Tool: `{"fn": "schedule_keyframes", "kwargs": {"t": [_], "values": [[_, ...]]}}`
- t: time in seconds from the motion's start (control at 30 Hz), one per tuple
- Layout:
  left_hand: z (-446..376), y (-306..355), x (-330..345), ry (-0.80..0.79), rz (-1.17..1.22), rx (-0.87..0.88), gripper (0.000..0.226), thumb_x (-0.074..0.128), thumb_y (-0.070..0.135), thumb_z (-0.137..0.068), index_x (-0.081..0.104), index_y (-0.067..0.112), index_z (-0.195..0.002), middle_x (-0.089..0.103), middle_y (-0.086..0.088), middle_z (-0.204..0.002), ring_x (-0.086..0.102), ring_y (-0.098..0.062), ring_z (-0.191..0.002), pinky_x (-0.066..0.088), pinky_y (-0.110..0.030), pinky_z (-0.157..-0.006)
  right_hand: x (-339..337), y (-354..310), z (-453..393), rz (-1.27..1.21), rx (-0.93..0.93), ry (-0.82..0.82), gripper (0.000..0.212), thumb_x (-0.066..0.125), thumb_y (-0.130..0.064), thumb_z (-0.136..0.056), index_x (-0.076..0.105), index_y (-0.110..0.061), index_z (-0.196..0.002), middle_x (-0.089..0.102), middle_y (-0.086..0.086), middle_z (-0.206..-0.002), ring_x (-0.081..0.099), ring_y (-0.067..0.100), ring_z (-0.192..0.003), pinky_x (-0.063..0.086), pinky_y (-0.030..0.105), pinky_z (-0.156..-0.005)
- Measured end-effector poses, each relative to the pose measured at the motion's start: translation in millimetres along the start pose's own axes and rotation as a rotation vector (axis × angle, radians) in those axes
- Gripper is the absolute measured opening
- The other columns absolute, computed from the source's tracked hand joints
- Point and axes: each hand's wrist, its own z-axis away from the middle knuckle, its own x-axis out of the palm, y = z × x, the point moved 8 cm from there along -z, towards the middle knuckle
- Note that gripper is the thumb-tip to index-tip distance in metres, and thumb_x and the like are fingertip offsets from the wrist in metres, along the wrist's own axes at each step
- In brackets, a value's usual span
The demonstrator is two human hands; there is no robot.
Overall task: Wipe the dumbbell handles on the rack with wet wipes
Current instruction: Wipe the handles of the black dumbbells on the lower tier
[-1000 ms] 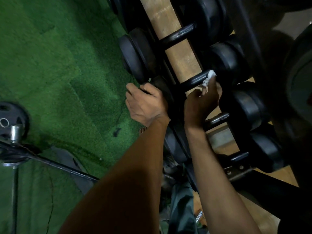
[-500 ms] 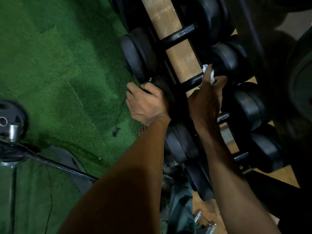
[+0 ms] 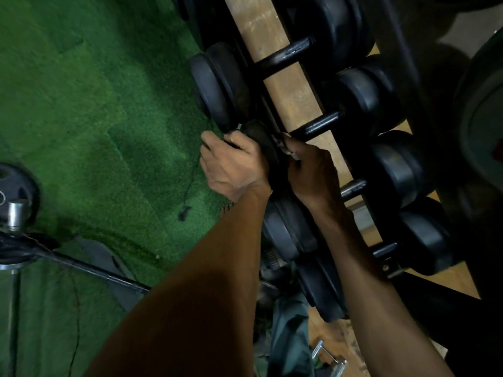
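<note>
A row of black dumbbells is seen lying across a rack (image 3: 288, 85) with a wooden board beneath the handles. The near head (image 3: 261, 148) of one dumbbell is gripped by the left hand (image 3: 231, 167). A white wipe (image 3: 284, 146) (only a scrap shows) is pinched by the right hand (image 3: 313, 175) at the near end of the dumbbell handle (image 3: 321, 126). Green turf (image 3: 95, 118) is seen to the left, with a weight plate (image 3: 16, 186) on a bar.

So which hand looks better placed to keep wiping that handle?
The right hand: it already pinches the wipe at the handle's near end. The left hand grips the dumbbell's end weight.
</note>
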Motion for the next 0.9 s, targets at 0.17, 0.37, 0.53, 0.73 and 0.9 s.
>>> {"fn": "schedule_keyframes", "kwargs": {"t": [0.17, 0.37, 0.53, 0.73, 0.9], "values": [[-0.3, 0.1, 0.1, -0.002, -0.007, -0.001, 0.032, 0.041, 0.032, -0.088, 0.057, 0.007, -0.100, 0.065, -0.014, -0.096, 0.060, -0.038, -0.095, 0.042, -0.047, -0.072, -17.8, 2.0, -4.7, 0.106, 0.026, 0.162, 0.036, 0.052, -0.038, -0.104, 0.061, -0.047, -0.137, 0.075, -0.007, -0.121, 0.068, 0.017, -0.113, 0.045, 0.023, -0.081], [-0.9, -0.9, 0.5, 0.000, -0.008, 0.002, 0.031, 0.041, 0.032, -0.089, 0.057, 0.007, -0.099, 0.065, -0.014, -0.095, 0.060, -0.038, -0.094, 0.043, -0.048, -0.074, -58.1, 29.7, -14.0, 0.104, 0.231, 0.518, 0.037, 0.047, -0.058, -0.102, 0.066, -0.044, -0.131, 0.076, 0.007, -0.113, 0.069, 0.038, -0.098, 0.043, 0.034, -0.068], [-0.2, -0.2, 0.7, 0.002, 0.002, 0.009, 0.032, 0.042, 0.031, -0.089, 0.058, 0.006, -0.099, 0.065, -0.016, -0.094, 0.060, -0.040, -0.094, 0.045, -0.050, -0.076, -32.9, 29.7, -11.5, -0.030, 0.180, 0.373, 0.036, 0.042, -0.050, -0.105, 0.058, -0.043, -0.137, 0.072, 0.002, -0.125, 0.069, 0.028, -0.110, 0.058, 0.045, -0.087], [0.0, -0.2, 1.1, -0.013, 0.004, 0.003, 0.035, 0.040, 0.032, -0.088, 0.058, 0.006, -0.102, 0.065, -0.016, -0.096, 0.060, -0.040, -0.095, 0.044, -0.049, -0.075, 10.4, 21.0, 3.8, -0.166, 0.079, 0.021, 0.048, 0.051, -0.027, -0.101, 0.053, -0.042, -0.147, 0.070, -0.014, -0.131, 0.062, 0.001, -0.124, 0.053, 0.032, -0.104], [-1.1, -0.9, -0.1, -0.004, 0.012, -0.003, 0.036, 0.039, 0.034, -0.088, 0.058, 0.007, -0.102, 0.065, -0.015, -0.096, 0.061, -0.039, -0.095, 0.043, -0.047, -0.073, -18.7, 14.3, -1.1, -0.075, 0.090, 0.193, 0.038, 0.050, -0.038, -0.107, 0.053, -0.045, -0.144, 0.070, -0.010, -0.129, 0.067, 0.014, -0.112, 0.043, 0.013, -0.083]]}}
